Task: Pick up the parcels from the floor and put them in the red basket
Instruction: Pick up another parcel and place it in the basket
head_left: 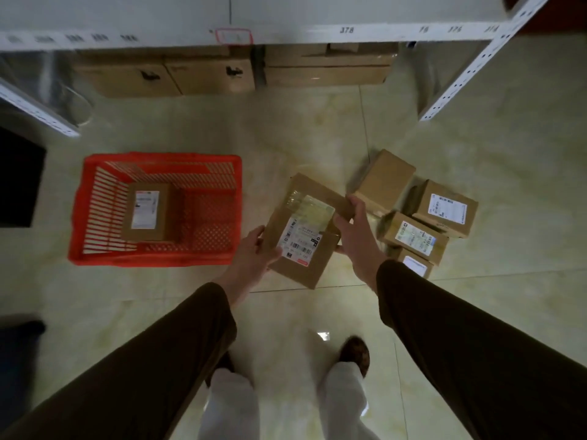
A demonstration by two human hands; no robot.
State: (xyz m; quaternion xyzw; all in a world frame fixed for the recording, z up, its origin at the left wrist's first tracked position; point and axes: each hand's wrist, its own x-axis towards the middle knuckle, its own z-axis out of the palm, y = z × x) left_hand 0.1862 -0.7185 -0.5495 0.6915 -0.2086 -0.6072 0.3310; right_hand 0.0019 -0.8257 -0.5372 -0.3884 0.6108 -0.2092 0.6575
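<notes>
Tiled floor: both hands gripping parcel; red basket left, boxes right.

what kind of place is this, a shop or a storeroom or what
Most likely a parcel depot or stockroom. Numbered metal shelving runs overhead, plain cartons sit stored beneath it, and labelled cardboard parcels lie heaped on the tiled floor beside a red basket.

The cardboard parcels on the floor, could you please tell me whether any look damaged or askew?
No damage shows. The four brown cardboard parcels on the tiled floor lie jumbled, leaning at angles against each other.
</notes>
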